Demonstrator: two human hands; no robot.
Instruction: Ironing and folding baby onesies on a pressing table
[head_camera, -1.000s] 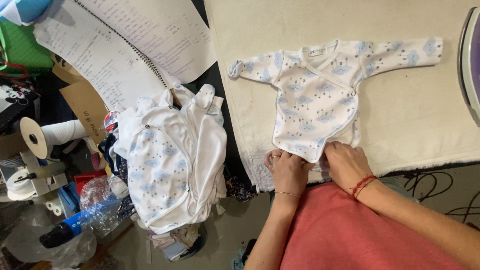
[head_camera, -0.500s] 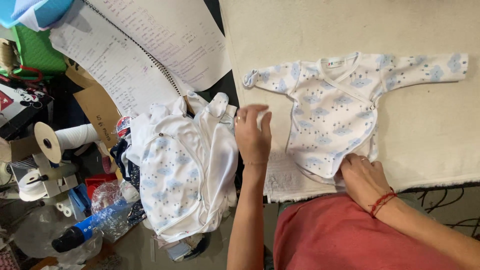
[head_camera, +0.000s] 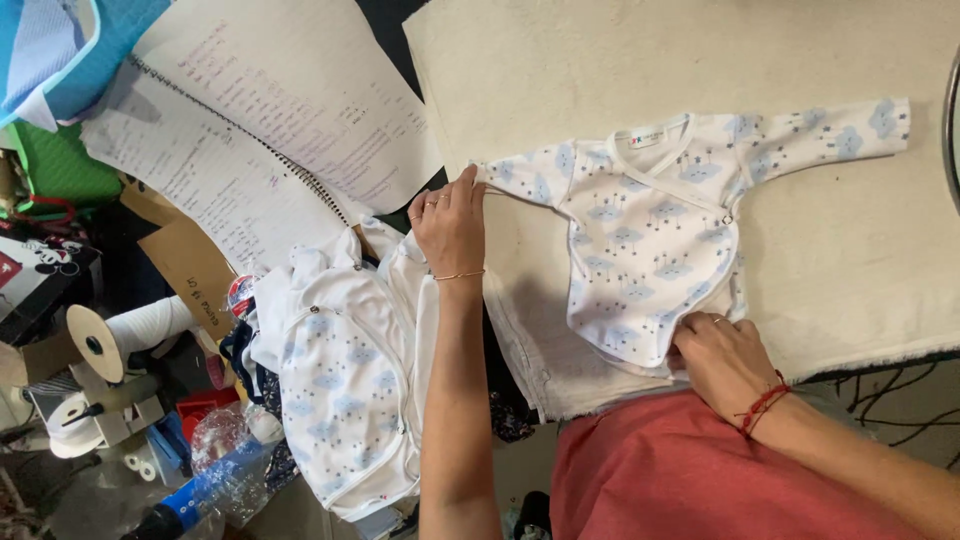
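Head view: a baby shirt (head_camera: 650, 255), white with pale blue cloud prints, lies flat and spread open on a cream pad (head_camera: 800, 60), sleeves stretched out to either side and neck toward the far edge. The left hand (head_camera: 450, 225) rests at the tip of the shirt's near-side sleeve, at the pad's left edge; its fingers are drawn together on the cuff, pinching it, with a ring on one finger and a thin bracelet at the wrist. The right hand (head_camera: 725, 360) sits at the shirt's lower hem near the person's body, fingers curled and pressing on the hem; whether they pinch the cloth or only press it down I cannot tell. A red thread band circles that wrist.

Left of the pad, just beside the left forearm, lies a pile (head_camera: 345, 390) of more white, cloud-printed garments. Beyond it, an open spiral notebook (head_camera: 250, 130) covered in handwriting overlaps the pad's corner. Further left are tape rolls (head_camera: 90, 345) on a holder, a clear plastic bottle (head_camera: 215, 480) and a brown card (head_camera: 190, 265). A red garment (head_camera: 690, 480) covers the person's lap at the bottom edge. Dark cables (head_camera: 900, 400) trail below the pad on the right.
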